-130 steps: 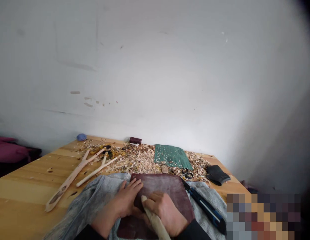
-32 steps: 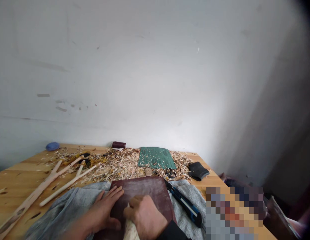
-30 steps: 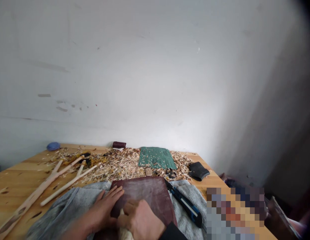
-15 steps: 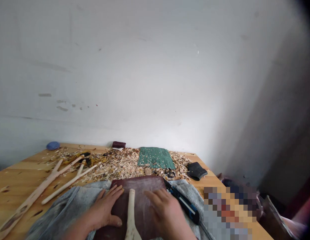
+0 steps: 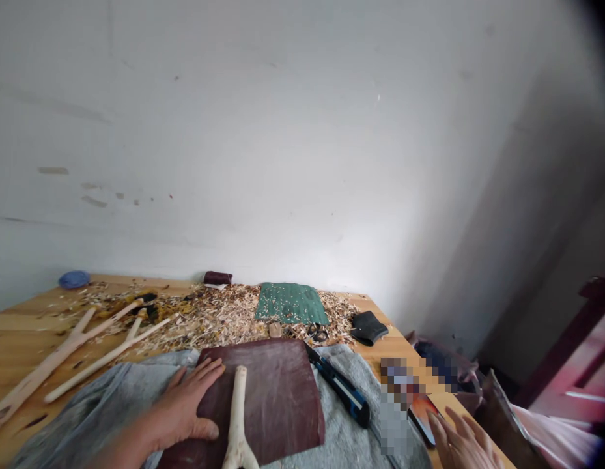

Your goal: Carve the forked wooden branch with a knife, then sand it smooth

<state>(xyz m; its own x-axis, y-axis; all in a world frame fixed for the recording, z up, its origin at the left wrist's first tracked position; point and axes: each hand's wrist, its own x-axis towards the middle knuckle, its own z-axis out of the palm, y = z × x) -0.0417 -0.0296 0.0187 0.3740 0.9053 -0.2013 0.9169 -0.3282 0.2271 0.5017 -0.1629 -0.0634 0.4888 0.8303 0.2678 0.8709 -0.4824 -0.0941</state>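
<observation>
My left hand (image 5: 189,404) lies open, its spread fingers on the left part of a dark red, leather-like sheet (image 5: 282,400). On that sheet, right of the hand, is a peeled forked stick (image 5: 238,417), its fork cut off by the bottom of the view. Over at the table's right side, my right hand (image 5: 463,440) is open with its fingers apart. Its fingertips are at a flat, dark-edged object with an orange face (image 5: 423,417), perhaps a phone; whether they touch it I cannot tell. A blue and black utility knife (image 5: 344,387) lies between the sheet and that hand.
A grey cloth (image 5: 344,359) lies under the sheet. Wood shavings (image 5: 209,322) cover the back of the wooden table (image 5: 9,326). Two more forked sticks lie left, including a long one (image 5: 53,361). A green sheet (image 5: 292,304) and a black piece (image 5: 368,327) lie farther back.
My right hand has left the dark red sheet and moved right, to the table's right side. My left hand stays on the sheet. The view has turned slightly right.
</observation>
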